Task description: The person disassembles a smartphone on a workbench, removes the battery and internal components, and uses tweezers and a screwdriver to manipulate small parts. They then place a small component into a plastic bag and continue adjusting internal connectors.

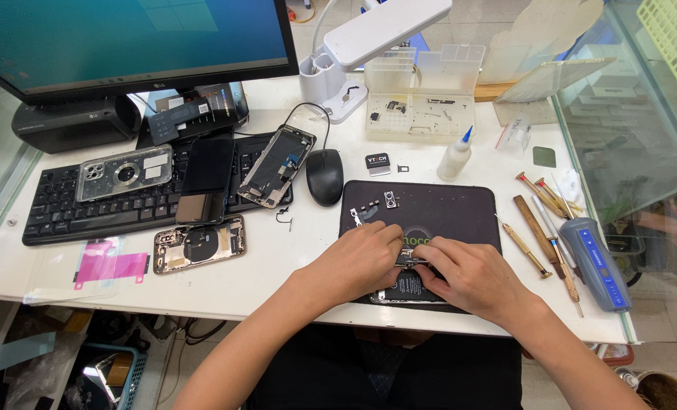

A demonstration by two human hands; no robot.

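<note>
An opened phone (408, 288) lies on a black work mat (445, 209) at the table's front edge, mostly hidden under both hands. My left hand (361, 262) rests on the phone's left side, fingers curled against it. My right hand (468, 275) covers the right side and pinches thin metal tweezers (411, 262) whose tips point left toward my left fingers. Small metal parts (376, 205) lie on the mat's far left corner.
Black keyboard (57, 209) at left carries a clear phone case (124, 173), a dark phone (208, 178) and an open phone frame (275, 165). Another opened phone back (199, 244), mouse (325, 176), glue bottle (455, 158), parts box (418, 106), screwdrivers (547, 228), blue electric driver (597, 262).
</note>
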